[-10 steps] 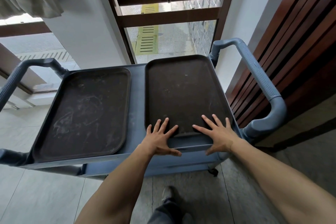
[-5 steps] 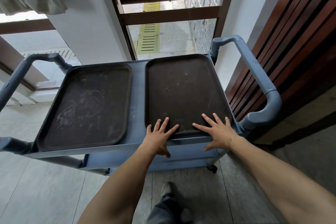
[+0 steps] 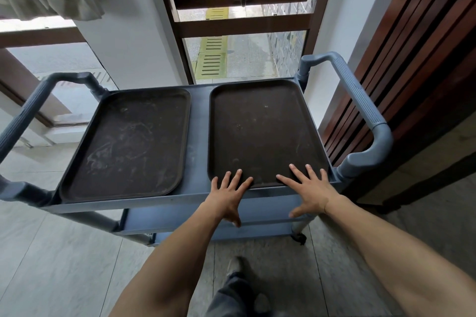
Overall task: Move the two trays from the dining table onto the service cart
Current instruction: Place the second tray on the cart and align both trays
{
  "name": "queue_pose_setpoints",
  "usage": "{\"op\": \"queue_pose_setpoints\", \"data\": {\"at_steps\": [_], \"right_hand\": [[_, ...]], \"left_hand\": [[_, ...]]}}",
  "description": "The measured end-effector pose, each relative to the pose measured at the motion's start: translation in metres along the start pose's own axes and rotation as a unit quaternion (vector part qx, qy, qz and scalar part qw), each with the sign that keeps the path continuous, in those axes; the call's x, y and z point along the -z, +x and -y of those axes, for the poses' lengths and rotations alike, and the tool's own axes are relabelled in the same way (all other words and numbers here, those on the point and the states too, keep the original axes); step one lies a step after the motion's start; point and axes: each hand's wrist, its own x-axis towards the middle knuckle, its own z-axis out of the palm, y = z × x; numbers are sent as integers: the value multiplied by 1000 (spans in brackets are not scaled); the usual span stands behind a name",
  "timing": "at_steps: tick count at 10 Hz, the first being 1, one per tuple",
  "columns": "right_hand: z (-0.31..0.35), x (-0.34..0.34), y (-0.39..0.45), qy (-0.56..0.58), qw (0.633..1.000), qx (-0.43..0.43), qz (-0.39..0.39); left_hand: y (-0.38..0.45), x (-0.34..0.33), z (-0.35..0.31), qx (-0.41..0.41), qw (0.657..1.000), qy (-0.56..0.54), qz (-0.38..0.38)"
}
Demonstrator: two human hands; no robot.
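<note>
Trays sit side by side on the top shelf of the grey service cart [image 3: 198,141]: the left tray [image 3: 128,141] and the right tray [image 3: 262,131]. Left hand [image 3: 228,194] and right hand [image 3: 309,192] lie flat with fingers spread, fingertips on the right tray's near edge, gripping nothing.

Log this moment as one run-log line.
trays: both on cart top | left hand: open, fingers on right tray edge | right hand: same
</note>
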Motion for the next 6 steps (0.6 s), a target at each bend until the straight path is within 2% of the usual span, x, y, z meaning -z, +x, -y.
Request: {"op": "queue_pose_setpoints", "data": {"at_steps": [3, 6], "right_hand": [[22, 8, -19, 29, 999, -36, 19], [55, 10, -24, 29, 999, -31, -14]], "left_hand": [[-31, -10, 9, -24, 998, -43, -31], [-70, -23, 46, -8, 996, -69, -50]]}}
